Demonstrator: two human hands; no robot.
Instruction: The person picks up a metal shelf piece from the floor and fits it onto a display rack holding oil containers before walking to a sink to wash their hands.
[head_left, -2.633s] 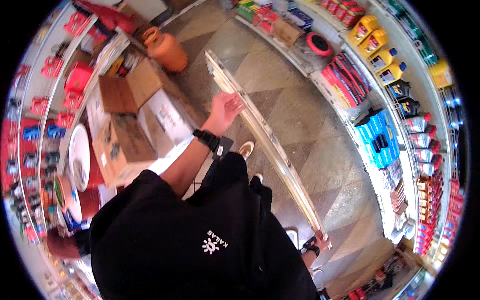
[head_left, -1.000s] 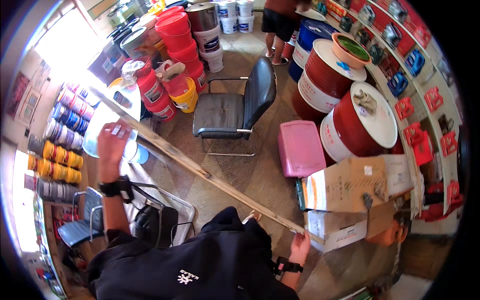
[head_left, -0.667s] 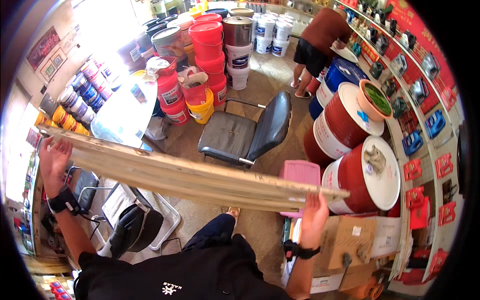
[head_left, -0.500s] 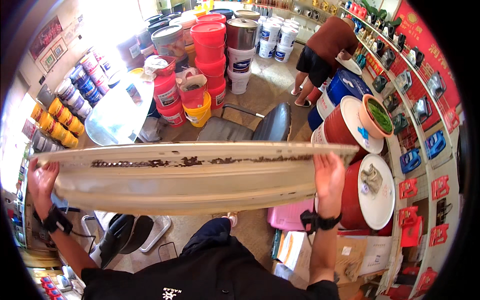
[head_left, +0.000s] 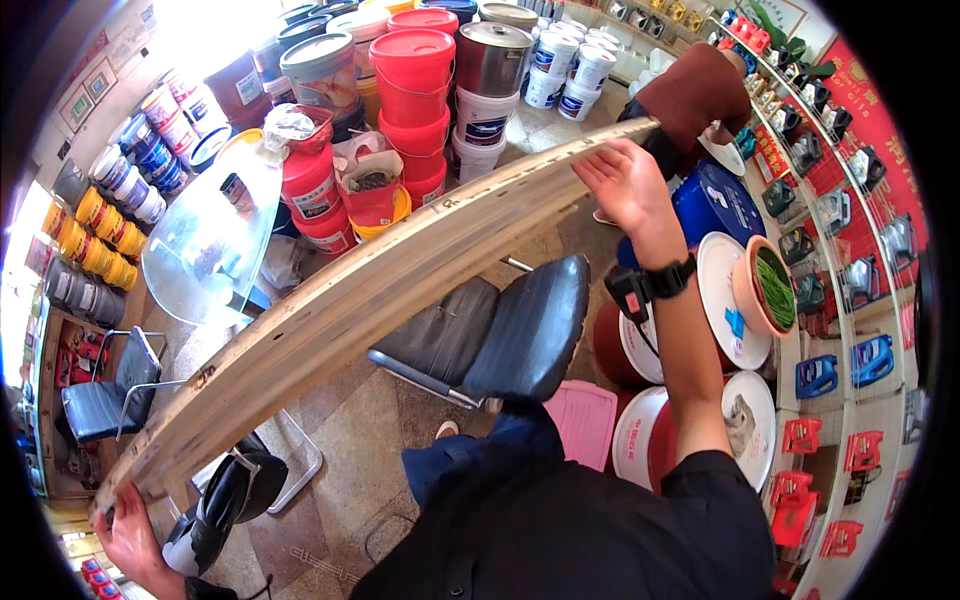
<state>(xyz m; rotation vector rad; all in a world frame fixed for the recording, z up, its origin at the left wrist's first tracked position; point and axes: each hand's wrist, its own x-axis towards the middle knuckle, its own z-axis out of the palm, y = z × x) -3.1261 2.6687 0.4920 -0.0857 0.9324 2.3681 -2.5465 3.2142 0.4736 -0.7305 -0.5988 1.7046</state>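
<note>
Left hand [head_left: 132, 538] at near end of long pale panel [head_left: 340, 310], right hand [head_left: 628, 190] at far end, hands well apart; cannot tell how far fingers close round it. Panel slants above floor [head_left: 350, 440], partly hiding black chair [head_left: 530, 330]. Pink box [head_left: 583, 425] beside drums [head_left: 640, 440]. Beyond, glass tabletop [head_left: 215, 235], stacked red buckets [head_left: 412, 65], person in brown top [head_left: 690, 100]

Lettering on the red banner [head_left: 880, 112]

Panel [head_left: 370, 288] between hands [head_left: 634, 192]; table [head_left: 207, 240] left, drums [head_left: 722, 295] right of chair [head_left: 532, 325].
</note>
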